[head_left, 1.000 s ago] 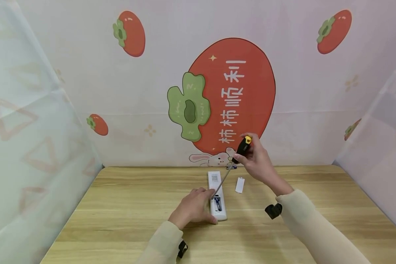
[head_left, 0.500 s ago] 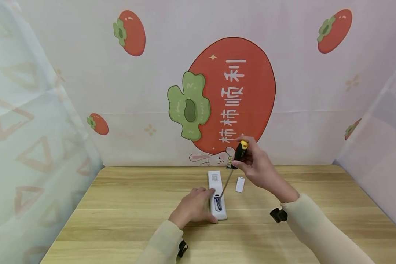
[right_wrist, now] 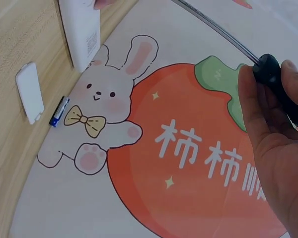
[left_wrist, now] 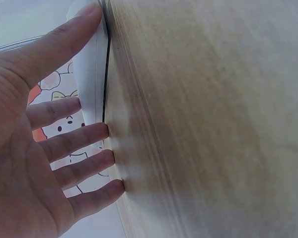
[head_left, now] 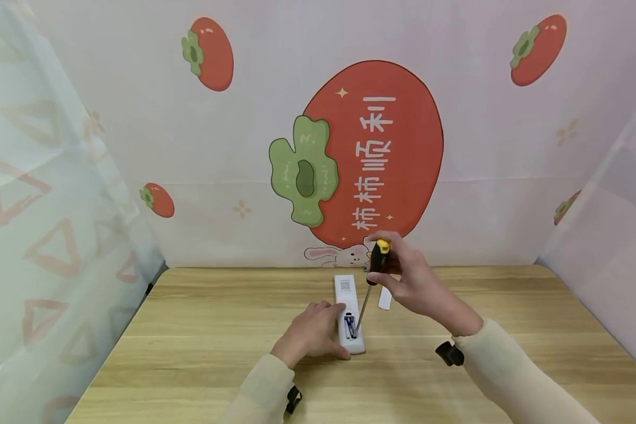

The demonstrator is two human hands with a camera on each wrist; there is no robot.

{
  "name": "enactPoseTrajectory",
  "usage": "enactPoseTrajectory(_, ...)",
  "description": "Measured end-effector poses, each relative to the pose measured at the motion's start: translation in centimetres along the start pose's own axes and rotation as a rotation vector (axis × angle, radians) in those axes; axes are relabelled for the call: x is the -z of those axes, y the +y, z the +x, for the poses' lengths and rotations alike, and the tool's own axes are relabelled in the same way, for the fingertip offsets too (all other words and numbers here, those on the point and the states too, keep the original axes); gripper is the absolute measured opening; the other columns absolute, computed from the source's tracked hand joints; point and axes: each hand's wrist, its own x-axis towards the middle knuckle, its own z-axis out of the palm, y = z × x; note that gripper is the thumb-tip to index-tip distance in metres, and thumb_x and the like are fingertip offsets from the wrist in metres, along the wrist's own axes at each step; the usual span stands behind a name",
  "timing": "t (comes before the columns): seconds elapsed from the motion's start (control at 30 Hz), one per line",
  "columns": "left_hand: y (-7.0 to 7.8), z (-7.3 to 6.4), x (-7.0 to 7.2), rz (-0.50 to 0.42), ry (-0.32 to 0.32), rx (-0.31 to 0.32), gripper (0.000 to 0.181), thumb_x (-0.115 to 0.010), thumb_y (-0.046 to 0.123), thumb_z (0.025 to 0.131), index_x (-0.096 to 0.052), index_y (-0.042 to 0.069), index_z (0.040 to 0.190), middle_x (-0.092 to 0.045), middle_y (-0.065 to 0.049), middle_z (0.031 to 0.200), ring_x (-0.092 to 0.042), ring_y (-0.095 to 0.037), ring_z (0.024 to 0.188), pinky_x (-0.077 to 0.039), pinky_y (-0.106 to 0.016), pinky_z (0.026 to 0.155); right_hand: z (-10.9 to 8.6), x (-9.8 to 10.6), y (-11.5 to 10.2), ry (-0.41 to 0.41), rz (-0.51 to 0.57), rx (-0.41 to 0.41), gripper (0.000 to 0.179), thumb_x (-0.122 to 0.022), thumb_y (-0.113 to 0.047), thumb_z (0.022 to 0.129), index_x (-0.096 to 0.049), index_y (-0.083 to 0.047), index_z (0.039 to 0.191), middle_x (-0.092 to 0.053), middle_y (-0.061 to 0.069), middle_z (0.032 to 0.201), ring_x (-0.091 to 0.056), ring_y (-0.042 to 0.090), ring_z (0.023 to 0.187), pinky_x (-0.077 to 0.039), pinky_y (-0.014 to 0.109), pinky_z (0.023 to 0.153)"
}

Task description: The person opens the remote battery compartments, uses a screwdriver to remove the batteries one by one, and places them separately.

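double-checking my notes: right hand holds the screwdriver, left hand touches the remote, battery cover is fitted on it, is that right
The battery cover isn't fitted: the right wrist view shows it lying on the table, apart from the remote. The rest stands.

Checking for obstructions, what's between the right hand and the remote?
The screwdriver's shaft, slanting from the right hand toward the remote in the head view.

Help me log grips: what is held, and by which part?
The right hand holds the screwdriver by its handle; the left hand touches the remote along one side.
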Motion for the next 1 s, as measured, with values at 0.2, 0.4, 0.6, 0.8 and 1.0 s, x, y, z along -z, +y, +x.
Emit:
enactPoseTrajectory(0.2,0.1,0.0,0.0,-0.008,-0.001,0.005,0.097,-0.095,0.048,0.064,-0.057,0.008,0.143,-0.063,-0.011,0.127,-0.058,-0.03,0.115,-0.052,-0.045,0.093,-0.6,-0.6,0.3,0.001,-0.013,0.05,0.07,-0.078,0.006,0.083,-0.041,-0.01,0.141,-0.059,0.005,0.098,-0.067,0.012,0.081,-0.06,0.03,0.077)
enactPoseTrajectory(0.4,0.1,-0.1,0.0,-0.022,-0.01,0.014,0.096,-0.095,0.048,0.065,-0.056,0.009,0.144,-0.062,-0.01,0.129,-0.056,-0.03,0.118,-0.052,-0.046,0.094,-1.3,-1.1,0.2,0.003,-0.03,0.134,0.069,-0.08,0.006,0.08,-0.044,-0.009,0.136,-0.057,0.0,0.091,-0.065,0.01,0.078,-0.06,0.029,0.076)
enactPoseTrajectory(0.6,0.1,-0.1,0.1,-0.033,-0.014,0.02,0.095,-0.095,0.047,0.066,-0.056,0.009,0.144,-0.062,-0.009,0.129,-0.056,-0.03,0.118,-0.051,-0.046,0.095,-1.5,-1.4,0.0,0.014,-0.026,0.238,0.069,-0.081,0.009,0.077,-0.046,-0.006,0.134,-0.057,-0.001,0.09,-0.064,0.01,0.077,-0.06,0.029,0.074)
enactPoseTrajectory(0.8,0.1,-0.1,0.2,-0.04,-0.014,0.024,0.095,-0.094,0.047,0.066,-0.056,0.01,0.145,-0.062,-0.009,0.129,-0.056,-0.03,0.119,-0.051,-0.047,0.095,-1.5,-1.5,0.0,0.019,-0.041,0.265,0.07,-0.081,0.01,0.076,-0.046,-0.004,0.135,-0.058,-0.001,0.089,-0.064,0.01,0.077,-0.06,0.028,0.074)
enactPoseTrajectory(1.0,0.1,-0.1,0.1,-0.032,-0.015,0.024,0.095,-0.094,0.048,0.067,-0.055,0.01,0.145,-0.061,-0.009,0.13,-0.055,-0.03,0.119,-0.051,-0.047,0.096,-1.3,-1.5,0.2,0.009,-0.042,0.239,0.071,-0.08,0.011,0.077,-0.043,-0.005,0.137,-0.058,0.0,0.091,-0.065,0.01,0.078,-0.061,0.03,0.075)
